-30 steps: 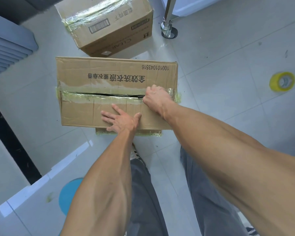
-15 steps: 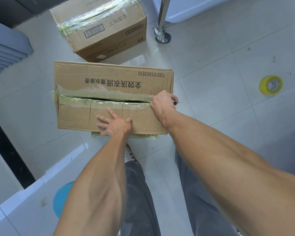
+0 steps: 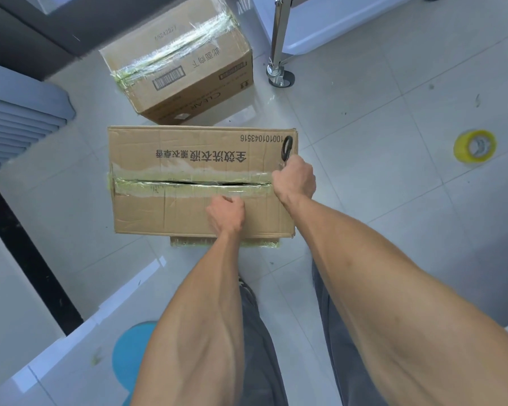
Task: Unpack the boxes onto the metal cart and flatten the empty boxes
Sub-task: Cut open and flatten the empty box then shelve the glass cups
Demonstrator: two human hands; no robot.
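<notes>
A brown cardboard box (image 3: 188, 145) with printed characters stands on the tiled floor in front of me. Its taped top seam (image 3: 194, 183) is slit open along most of its length. My right hand (image 3: 295, 178) grips black-handled scissors (image 3: 287, 148) at the right end of that seam; only one handle loop shows above my fist. My left hand (image 3: 226, 213) rests on the near flap, fingers curled, with the tips at the taped strip just short of the slit. What is inside the box is hidden.
A second box (image 3: 185, 71), still taped, sits behind the first. The metal cart's leg and caster (image 3: 279, 74) stand at the back right under its shelf (image 3: 314, 30). A yellow tape roll (image 3: 475, 146) lies on the floor to the right. My legs are below the box.
My right hand has moved with the scissors to the right end of the seam, lengthening the slit. My left hand's fingers, spread flat before, have curled and shifted right.
</notes>
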